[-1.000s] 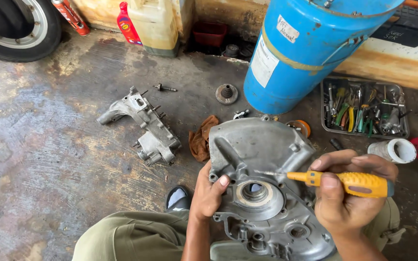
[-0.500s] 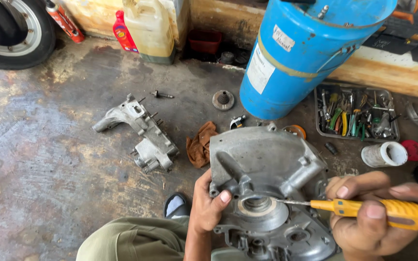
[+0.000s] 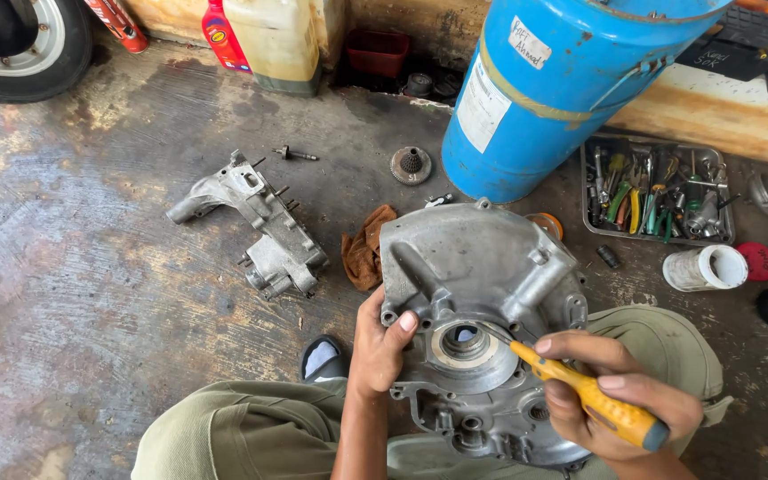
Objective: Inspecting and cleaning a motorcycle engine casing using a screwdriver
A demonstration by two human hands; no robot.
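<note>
A grey cast-metal engine casing (image 3: 477, 267) rests between my knees on the concrete floor. My left hand (image 3: 380, 342) grips its left edge, thumb on the rim. My right hand (image 3: 620, 396) is closed on a yellow-handled screwdriver (image 3: 593, 398). The tool's tip points up-left and meets the right side of the round seal (image 3: 466, 342) in the casing's middle.
A second casing half (image 3: 255, 222) lies to the left, a brown rag (image 3: 364, 249) beside it. A blue drum (image 3: 553, 84) stands behind. A tool tray (image 3: 655, 191), a white tub (image 3: 704, 267), a small gear (image 3: 411, 164), a bolt (image 3: 295, 155), a tyre (image 3: 15, 44) and jugs (image 3: 277, 36) ring the floor.
The screwdriver has swung from lying level to slanting down-right, and its tip stays at the seal. My right hand has dropped lower. My left hand keeps its hold on the casing.
</note>
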